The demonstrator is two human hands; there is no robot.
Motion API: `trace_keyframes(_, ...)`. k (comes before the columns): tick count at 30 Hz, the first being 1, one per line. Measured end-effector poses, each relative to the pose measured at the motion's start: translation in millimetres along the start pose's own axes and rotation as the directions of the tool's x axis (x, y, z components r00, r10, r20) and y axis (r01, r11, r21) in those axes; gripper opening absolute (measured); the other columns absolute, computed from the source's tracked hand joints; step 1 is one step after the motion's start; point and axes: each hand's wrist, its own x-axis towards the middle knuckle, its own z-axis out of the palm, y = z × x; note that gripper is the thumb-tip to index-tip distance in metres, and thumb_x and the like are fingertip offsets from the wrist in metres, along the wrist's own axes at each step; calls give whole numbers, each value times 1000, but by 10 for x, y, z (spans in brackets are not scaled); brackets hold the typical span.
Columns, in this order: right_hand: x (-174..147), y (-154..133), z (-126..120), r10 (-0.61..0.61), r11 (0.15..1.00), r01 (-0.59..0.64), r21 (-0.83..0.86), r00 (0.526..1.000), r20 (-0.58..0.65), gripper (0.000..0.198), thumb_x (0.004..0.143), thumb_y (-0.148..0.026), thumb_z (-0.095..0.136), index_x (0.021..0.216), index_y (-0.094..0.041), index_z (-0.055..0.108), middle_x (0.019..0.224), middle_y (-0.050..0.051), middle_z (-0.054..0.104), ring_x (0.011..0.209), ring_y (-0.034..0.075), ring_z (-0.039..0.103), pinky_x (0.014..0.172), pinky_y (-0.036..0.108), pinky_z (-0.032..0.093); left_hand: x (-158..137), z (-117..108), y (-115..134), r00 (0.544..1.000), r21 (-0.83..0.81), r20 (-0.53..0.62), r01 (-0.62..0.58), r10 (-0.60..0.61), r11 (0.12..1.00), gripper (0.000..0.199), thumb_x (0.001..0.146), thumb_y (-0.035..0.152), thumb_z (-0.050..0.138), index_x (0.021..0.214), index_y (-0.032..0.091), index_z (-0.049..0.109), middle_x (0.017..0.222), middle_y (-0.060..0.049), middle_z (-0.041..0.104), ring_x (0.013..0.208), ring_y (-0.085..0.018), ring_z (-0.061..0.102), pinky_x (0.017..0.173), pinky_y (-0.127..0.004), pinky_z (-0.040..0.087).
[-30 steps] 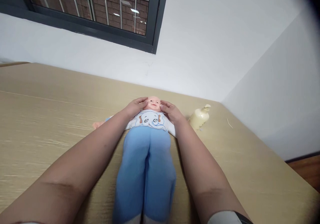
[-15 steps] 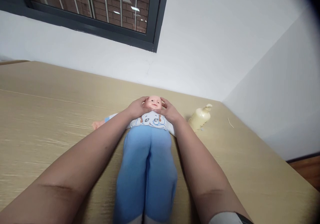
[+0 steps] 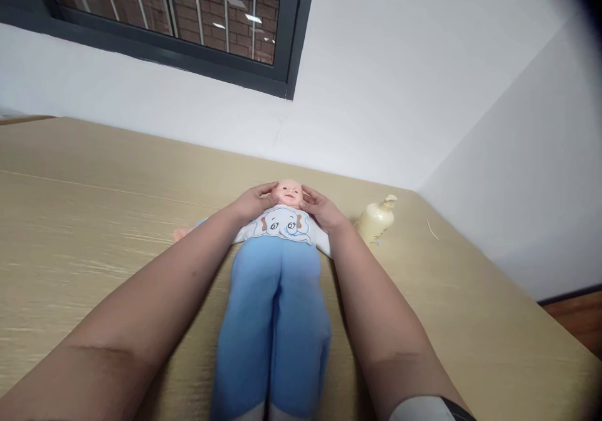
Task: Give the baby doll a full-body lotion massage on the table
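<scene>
A baby doll [image 3: 280, 264] lies on its back, dressed in blue trousers and a white shirt with an elephant face on it. Its head points away from me, between my hands. My left hand [image 3: 256, 201] cups the left side of the head, fingers along the temple and thumb near the cheek. On the other side my right hand [image 3: 323, 209] holds the head the same way, its thumb by the jaw. My left forearm covers much of one doll arm; the doll's other hand is hidden behind my right forearm.
The doll rests on a wood-coloured table [image 3: 94, 176] against a white wall. A cream pump bottle [image 3: 375, 221] stands right of my right hand. Farther right lies a thin pale strip [image 3: 432, 229]. Above the table is a dark-framed window [image 3: 188, 38] with bars behind it.
My thumbs have moved apart from under the doll's chin to the sides of its face. More of the shirt's elephant shows. The doll's head has shifted slightly left.
</scene>
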Motion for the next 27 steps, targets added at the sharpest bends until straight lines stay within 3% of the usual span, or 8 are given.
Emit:
trace_keyframes(5,-43,-22,19,16,1000,-16,8,1000,-4,69,75,-49,76,136,-27,52,139,8,58,123,28,59,105,49,48,66,8,-51,999,-160,31,-36,42,986,67,74,54,74,127,16,63,132,-16,62,117,-31,62,98,-44,49)
trace_keyframes(10,-12,-2,88,41,998,-43,-36,997,-67,80,76,-50,75,144,-26,41,139,10,58,120,30,61,101,48,51,76,5,-42,995,151,-79,-56,69,987,73,70,55,77,132,21,60,138,-13,59,120,-32,60,98,-41,49)
trace_keyframes(13,27,22,117,20,981,-43,-189,992,-124,96,68,-46,83,148,-27,35,148,9,48,129,31,54,104,46,49,82,-11,-53,995,281,-83,-35,61,959,87,65,54,80,141,24,51,142,-13,55,112,-33,64,93,-41,53)
trace_keyframes(16,52,37,134,8,955,-48,-293,990,-138,106,63,-44,86,151,-27,31,153,9,40,133,31,49,106,44,48,93,-22,-72,997,293,-45,-51,67,955,90,67,52,79,145,22,46,137,-14,58,104,-33,68,88,-42,55)
trace_keyframes(21,55,36,153,-24,966,-1,-257,995,-92,105,64,-43,86,151,-24,30,153,11,41,132,30,50,103,41,50,97,-29,-85,997,283,1,-79,82,956,90,68,50,79,145,21,44,126,-15,65,98,-32,70,81,-41,57)
trace_keyframes(27,9,-24,101,-5,963,-20,-270,996,-92,99,65,-44,86,149,-28,37,154,7,41,138,30,43,111,45,41,67,-28,-57,999,231,-17,-32,37,973,91,67,48,80,146,23,43,129,-16,64,103,-33,68,81,-41,57)
